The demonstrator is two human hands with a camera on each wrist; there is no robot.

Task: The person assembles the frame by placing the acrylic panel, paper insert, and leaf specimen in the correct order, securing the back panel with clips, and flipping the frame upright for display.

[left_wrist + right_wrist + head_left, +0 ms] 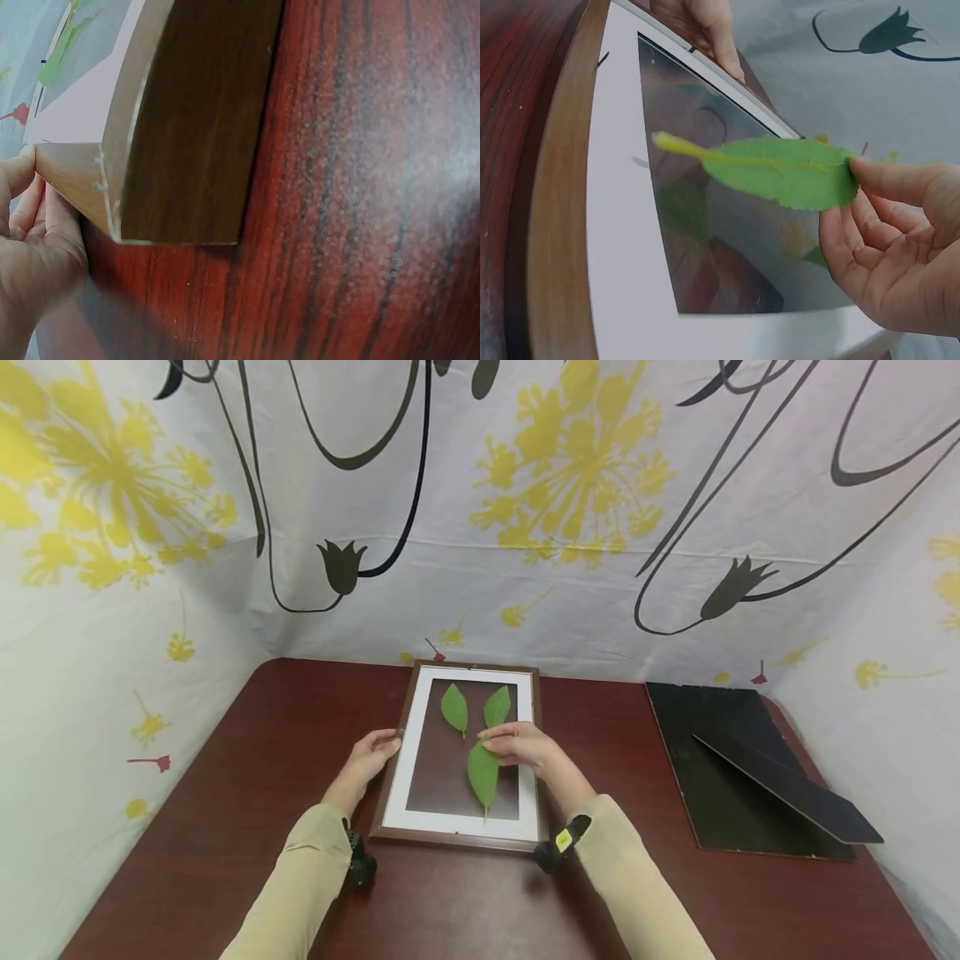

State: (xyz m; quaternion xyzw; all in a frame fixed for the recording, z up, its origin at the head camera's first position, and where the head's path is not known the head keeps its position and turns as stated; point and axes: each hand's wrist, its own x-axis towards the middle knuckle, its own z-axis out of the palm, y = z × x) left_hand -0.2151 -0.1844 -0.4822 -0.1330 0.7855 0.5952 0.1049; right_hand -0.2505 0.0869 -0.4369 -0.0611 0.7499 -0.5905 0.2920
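Observation:
On the table lies a brown wooden picture frame (457, 838) with a white mat (395, 785) around a glass pane. My left hand (371, 754) grips the frame's left side, its thumb at the edge, as the left wrist view also shows. Pinched between my right hand's (522, 748) thumb and fingers is a green leaf (787, 172), held by its tip over the glass with its stalk towards me. Two more leaves rest on the pane's far part: a left leaf (454, 707) and a right leaf (497, 703), the latter partly behind my right fingers.
At the right of the dark red table (225, 793) lies a black board (690, 777). A smaller black panel (795, 793) stands out from it at a slant. A white patterned cloth (450, 527) hangs behind the table and along its sides.

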